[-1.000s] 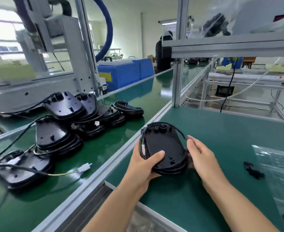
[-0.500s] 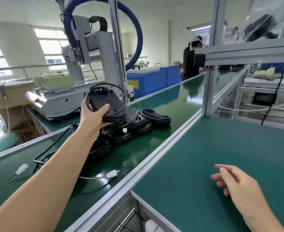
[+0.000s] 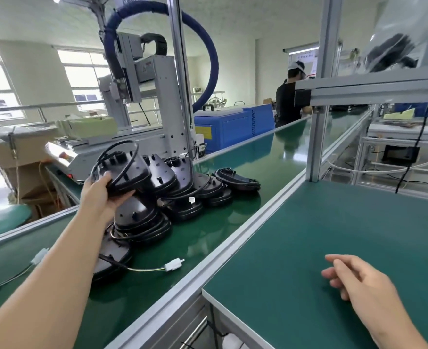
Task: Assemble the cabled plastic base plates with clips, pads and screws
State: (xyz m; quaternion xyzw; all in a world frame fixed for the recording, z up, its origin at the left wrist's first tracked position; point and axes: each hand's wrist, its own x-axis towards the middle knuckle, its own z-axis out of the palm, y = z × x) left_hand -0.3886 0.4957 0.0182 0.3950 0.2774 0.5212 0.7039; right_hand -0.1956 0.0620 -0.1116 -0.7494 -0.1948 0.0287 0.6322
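Observation:
My left hand [image 3: 102,195] grips a black plastic base plate [image 3: 126,171] with a black cable looped round it, held just over the pile of similar cabled base plates [image 3: 182,187] on the green conveyor belt [image 3: 233,222]. More stacked plates [image 3: 140,220] lie under the held one. My right hand [image 3: 354,280] hovers over the green work mat [image 3: 308,235] at the lower right, fingers loosely bent and holding nothing.
A white cable connector [image 3: 174,264] lies on the belt near the aluminium rail [image 3: 220,250]. A screw-driving machine [image 3: 152,84] with a blue hose stands behind the pile. An upright frame post [image 3: 318,122] rises at the mat's far edge. A person [image 3: 291,96] works further along.
My left hand carried the base plate from the mat over to the pile on the belt and lowered it onto the stack. My right hand let go and stayed over the mat.

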